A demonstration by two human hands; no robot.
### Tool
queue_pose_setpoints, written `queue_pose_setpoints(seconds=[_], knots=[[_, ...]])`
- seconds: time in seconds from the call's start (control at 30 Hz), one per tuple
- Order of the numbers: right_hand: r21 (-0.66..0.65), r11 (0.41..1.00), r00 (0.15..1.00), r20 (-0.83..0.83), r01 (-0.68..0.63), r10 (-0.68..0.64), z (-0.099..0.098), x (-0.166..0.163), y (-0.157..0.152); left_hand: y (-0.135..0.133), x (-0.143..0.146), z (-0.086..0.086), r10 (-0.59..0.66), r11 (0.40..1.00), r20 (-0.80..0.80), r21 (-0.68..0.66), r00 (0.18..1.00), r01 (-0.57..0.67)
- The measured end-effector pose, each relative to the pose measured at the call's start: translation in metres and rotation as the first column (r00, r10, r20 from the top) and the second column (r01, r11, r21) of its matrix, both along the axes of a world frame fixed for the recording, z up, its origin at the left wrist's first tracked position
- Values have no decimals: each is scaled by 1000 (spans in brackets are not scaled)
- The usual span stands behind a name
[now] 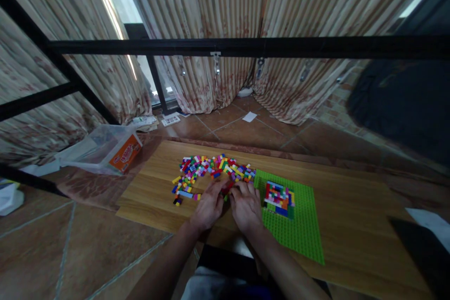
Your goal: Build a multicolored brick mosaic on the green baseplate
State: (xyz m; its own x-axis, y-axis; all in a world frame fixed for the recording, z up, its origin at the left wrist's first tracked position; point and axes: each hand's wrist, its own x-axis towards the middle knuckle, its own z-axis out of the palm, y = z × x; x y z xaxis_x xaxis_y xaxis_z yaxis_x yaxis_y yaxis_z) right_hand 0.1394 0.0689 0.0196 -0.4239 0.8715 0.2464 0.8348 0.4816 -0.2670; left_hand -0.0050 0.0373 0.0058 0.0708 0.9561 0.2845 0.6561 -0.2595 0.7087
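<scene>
On the wooden board (351,206) lies a spread of small coloured bricks (211,168). A green baseplate (298,229) lies to the right, with a patch of coloured bricks built on it (279,194). My left hand (210,206) and my right hand (247,207) rest side by side at the near edge of the loose bricks, fingertips meeting over a small red brick (228,186). Both hands have their fingers curled down onto the pieces. What exactly each pinches is too small to make out.
A clear plastic bag with an orange label (112,150) lies on the floor at the left. Black metal bars (246,47) cross in front of striped curtains (218,4). Papers (249,116) lie on the tiled floor. A dark shape (404,103) sits at the right.
</scene>
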Motion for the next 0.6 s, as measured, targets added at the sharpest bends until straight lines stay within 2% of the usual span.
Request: queue_pose_setpoints(seconds=[0.17, 0.33, 0.47, 0.6], knots=[[19, 1000, 999, -38, -21, 22, 1, 3, 0, -14, 2, -1, 33, 999, -54, 3, 998, -33], [46, 999, 977, -212, -21, 31, 3, 17, -8, -14, 5, -2, 38, 999, -127, 15, 991, -36], [-62, 998, 915, -402, 6, -30, 3, 38, -24, -8, 9, -6, 118, 993, -171, 43, 978, -112], [-214, 974, 806, -564, 69, -181, 0, 74, -36, -3, 11, -6, 150, 988, -199, 73, 968, -139]])
